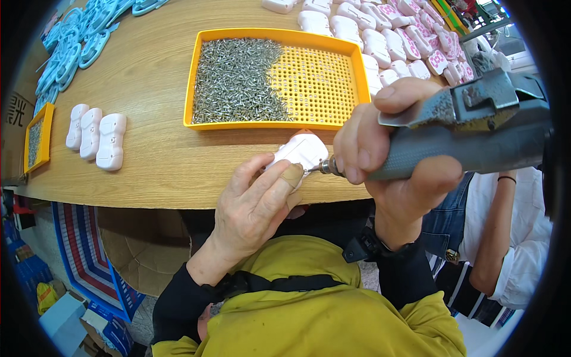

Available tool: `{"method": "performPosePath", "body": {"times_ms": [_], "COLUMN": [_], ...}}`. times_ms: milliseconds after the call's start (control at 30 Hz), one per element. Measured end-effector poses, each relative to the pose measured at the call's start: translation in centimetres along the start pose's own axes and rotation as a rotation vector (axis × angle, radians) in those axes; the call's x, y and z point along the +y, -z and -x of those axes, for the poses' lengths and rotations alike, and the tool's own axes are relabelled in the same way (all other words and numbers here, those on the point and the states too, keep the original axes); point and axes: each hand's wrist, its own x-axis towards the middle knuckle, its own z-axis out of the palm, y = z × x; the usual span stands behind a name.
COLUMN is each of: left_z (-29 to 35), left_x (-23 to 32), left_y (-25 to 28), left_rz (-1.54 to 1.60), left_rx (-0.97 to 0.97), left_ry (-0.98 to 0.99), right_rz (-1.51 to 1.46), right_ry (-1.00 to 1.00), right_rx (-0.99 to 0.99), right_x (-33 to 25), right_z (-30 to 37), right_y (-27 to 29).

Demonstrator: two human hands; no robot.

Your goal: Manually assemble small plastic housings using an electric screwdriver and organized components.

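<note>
Left hand (247, 205): in the head view, my fingers hold the white case (306, 149), thumb hidden beneath.
Right hand (392, 157): my fingers and thumb wrap around the grey power screwdriver (464, 146), its tip at the case, beside my left fingertips.
White case: at the near side of the desk (154, 178), just in front of the yellow tray (190, 83); I can't tell whether it's lifted.
Screws (238, 80): heaped in the tray's left half.
Three white cases (90, 134): in a row, to my left.
</note>
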Motion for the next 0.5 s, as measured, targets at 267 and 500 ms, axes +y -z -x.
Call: {"method": "performPosePath", "body": {"times_ms": [267,500], "left_z": [-0.14,0.01], "left_x": [0.0,-0.2], "left_y": [-0.05,-0.24], "left_rz": [0.017,0.01], "left_rx": [0.015,0.036], "left_ry": [-0.008,-0.019], "right_rz": [-0.039,-0.011], "right_ry": [0.014,0.004], "right_rx": [-0.011,-0.018], "right_x": [0.43,0.28], "right_z": [-0.11,0.02], "right_y": [-0.29,-0.34]}}
